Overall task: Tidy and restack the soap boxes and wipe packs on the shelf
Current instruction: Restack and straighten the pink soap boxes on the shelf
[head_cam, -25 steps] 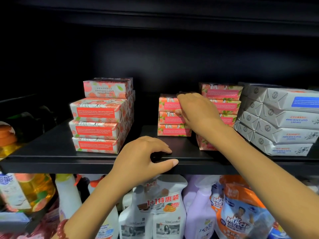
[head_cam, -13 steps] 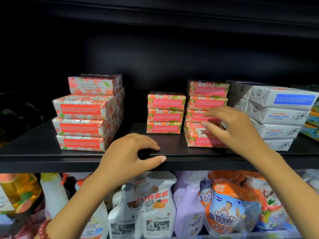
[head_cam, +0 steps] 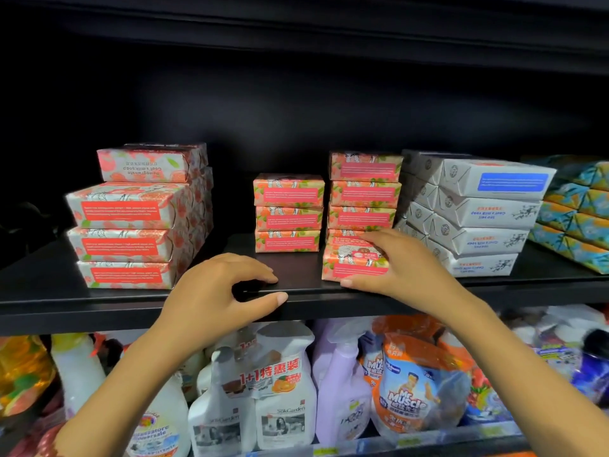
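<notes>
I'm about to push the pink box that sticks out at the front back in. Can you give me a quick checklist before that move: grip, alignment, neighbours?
1. Right hand on bottom pink box: ok. The fingers lie over its top and the thumb is at its front lower edge.
2. Box flush with stack above: not ok. It juts forward.
3. Left hand braced: ok. It grips the shelf edge.
4. Gap to three-box stack on the left: ok. They stand apart.
5. Clearance from white boxes on the right: cannot tell. The hand hides it.
</notes>
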The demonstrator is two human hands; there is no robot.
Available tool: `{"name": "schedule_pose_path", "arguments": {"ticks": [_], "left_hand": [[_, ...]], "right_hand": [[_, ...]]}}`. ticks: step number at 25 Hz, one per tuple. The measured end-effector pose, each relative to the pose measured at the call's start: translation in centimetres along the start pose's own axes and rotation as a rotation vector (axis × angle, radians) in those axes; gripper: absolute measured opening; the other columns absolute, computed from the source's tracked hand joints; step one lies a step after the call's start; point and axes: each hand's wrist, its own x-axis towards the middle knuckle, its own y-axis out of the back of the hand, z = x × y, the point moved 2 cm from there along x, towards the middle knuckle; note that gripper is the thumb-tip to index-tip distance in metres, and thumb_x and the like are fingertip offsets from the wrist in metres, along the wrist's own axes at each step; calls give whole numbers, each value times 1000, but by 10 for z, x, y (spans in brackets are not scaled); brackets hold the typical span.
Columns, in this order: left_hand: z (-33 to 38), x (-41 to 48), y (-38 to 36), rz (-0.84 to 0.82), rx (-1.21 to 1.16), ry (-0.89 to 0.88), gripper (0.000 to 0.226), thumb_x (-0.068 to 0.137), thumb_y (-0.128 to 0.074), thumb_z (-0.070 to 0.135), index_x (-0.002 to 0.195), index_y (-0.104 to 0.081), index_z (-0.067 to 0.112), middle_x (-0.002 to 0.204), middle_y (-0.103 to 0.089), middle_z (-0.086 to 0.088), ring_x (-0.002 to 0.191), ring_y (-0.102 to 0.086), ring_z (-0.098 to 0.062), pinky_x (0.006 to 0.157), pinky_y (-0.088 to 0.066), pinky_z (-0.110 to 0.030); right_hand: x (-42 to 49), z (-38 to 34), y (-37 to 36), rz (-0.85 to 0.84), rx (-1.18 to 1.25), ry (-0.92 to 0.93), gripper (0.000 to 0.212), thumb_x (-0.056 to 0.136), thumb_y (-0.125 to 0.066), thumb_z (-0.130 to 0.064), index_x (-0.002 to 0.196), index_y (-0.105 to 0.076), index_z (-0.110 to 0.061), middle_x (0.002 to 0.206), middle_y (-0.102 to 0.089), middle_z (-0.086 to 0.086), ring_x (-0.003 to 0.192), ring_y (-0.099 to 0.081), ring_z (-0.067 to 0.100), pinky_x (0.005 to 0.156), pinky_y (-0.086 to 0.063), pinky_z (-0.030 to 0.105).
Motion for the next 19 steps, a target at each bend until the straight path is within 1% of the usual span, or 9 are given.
{"name": "schedule_pose_path", "arguments": {"ticks": [2, 5, 7, 9, 10, 12, 14, 16, 19], "left_hand": [[2, -1, 0, 37, -47, -3, 36, 70, -67, 59, 93, -74, 32, 96, -63, 28, 97, -59, 6, 85, -47, -19], [15, 6, 8, 213, -174, -56, 31, 74, -73, 50, 92, -75, 25, 92, -69, 21, 92, -62, 6, 80, -52, -22], [32, 26, 18, 325, -181, -158, 33, 80, -70, 45, 100, -73, 20, 98, -69, 14, 95, -62, 3, 83, -51, -23], [52, 58, 24, 346, -128, -246, 44, 78, -70, 42, 114, -66, 17, 111, -66, 7, 104, -60, -3, 89, -50, -26], [61, 78, 25, 319, -79, -256, 52, 78, -70, 43, 122, -61, 17, 119, -63, 5, 111, -57, -7, 94, -48, -28], [73, 118, 22, 215, 33, -195, 69, 77, -69, 51, 135, -49, 19, 133, -54, 2, 123, -49, -13, 100, -41, -30], [76, 150, 14, 86, 130, -93, 79, 77, -66, 55, 142, -38, 21, 142, -47, 0, 129, -44, -18, 97, -36, -27], [74, 171, 3, -25, 181, -17, 84, 77, -63, 60, 145, -33, 21, 145, -44, -2, 126, -47, -20, 91, -37, -27], [71, 191, -7, -86, 111, 90, 84, 73, -65, 63, 140, -40, 18, 139, -49, -2, 111, -52, -17, 79, -37, -26]], "right_hand": [[-4, -1, 0, 64, 26, -8, 84, 61, -71, -61, 131, -49, -21, 125, -53, -3, 113, -48, 14, 88, -33, 19], [-20, 1, 3, 148, 103, 24, 81, 59, -72, -62, 128, -52, -25, 112, -49, -15, 108, -47, 9, 86, -35, 22], [-29, 3, 6, 166, 122, 24, 83, 58, -70, -65, 128, -50, -26, 110, -43, -20, 105, -44, 4, 85, -35, 22], [-34, 4, 8, 194, 114, 21, 83, 58, -69, -66, 129, -49, -27, 111, -42, -20, 105, -41, 1, 86, -34, 21], [-35, 5, 10, 217, 117, 20, 81, 59, -70, -65, 128, -50, -27, 110, -43, -20, 105, -42, 2, 85, -34, 21], [-37, 6, 13, 256, 142, 22, 77, 58, -72, -63, 124, -53, -27, 107, -46, -18, 102, -45, 5, 83, -36, 22], [-37, 6, 15, 264, 145, 23, 77, 58, -72, -63, 123, -54, -26, 109, -51, -13, 103, -48, 8, 83, -38, 23], [-37, 7, 15, 257, 145, 20, 77, 58, -72, -63, 124, -53, -26, 112, -52, -12, 104, -47, 7, 83, -37, 23], [-38, 9, 14, 251, 151, 24, 78, 59, -72, -63, 125, -51, -27, 112, -49, -16, 104, -44, 3, 84, -36, 21]]}}
